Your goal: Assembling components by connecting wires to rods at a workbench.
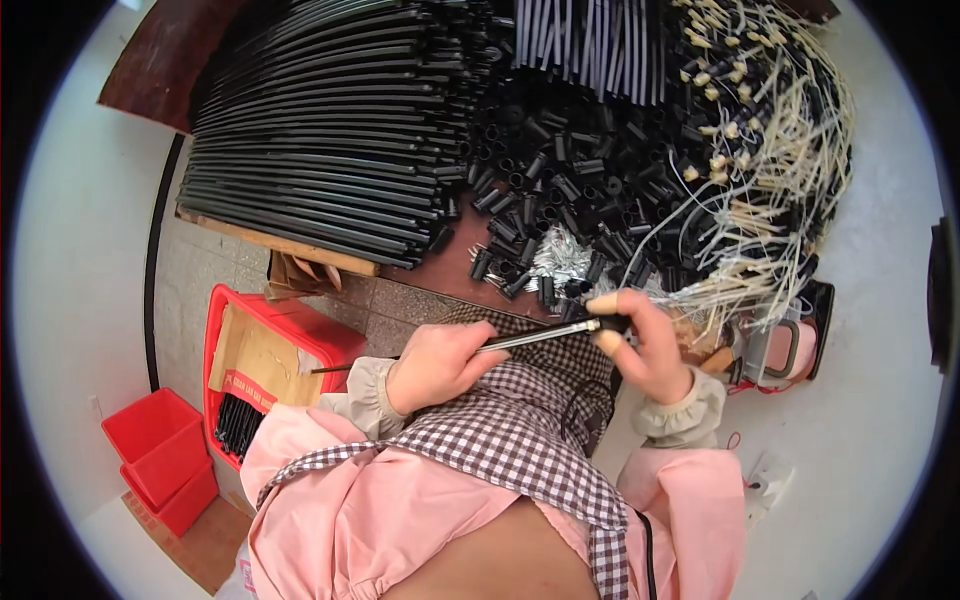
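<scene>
In front of my lap a thin rod [540, 336] slants up to the right, shiny silver along its middle and dark at its lower left end. My left hand [438, 366] is closed around it. At the upper right end, my right hand [652, 350] pinches a short black piece [614, 323] between thumb and forefinger, both wearing tan covers. Whether the black piece is fixed to the rod I cannot tell. Just beyond lie short black tubular parts [565, 187] and a heap of small silver metal pieces [560, 256] on the brown tabletop [457, 250].
Long black tubes [310, 150] fill the table's left; more tubes [590, 45] lie at the back. White wires with cream connectors [770, 210] are heaped on the right. A red bin [330, 335] with cardboard and black rods stands left, near stacked red boxes [155, 435].
</scene>
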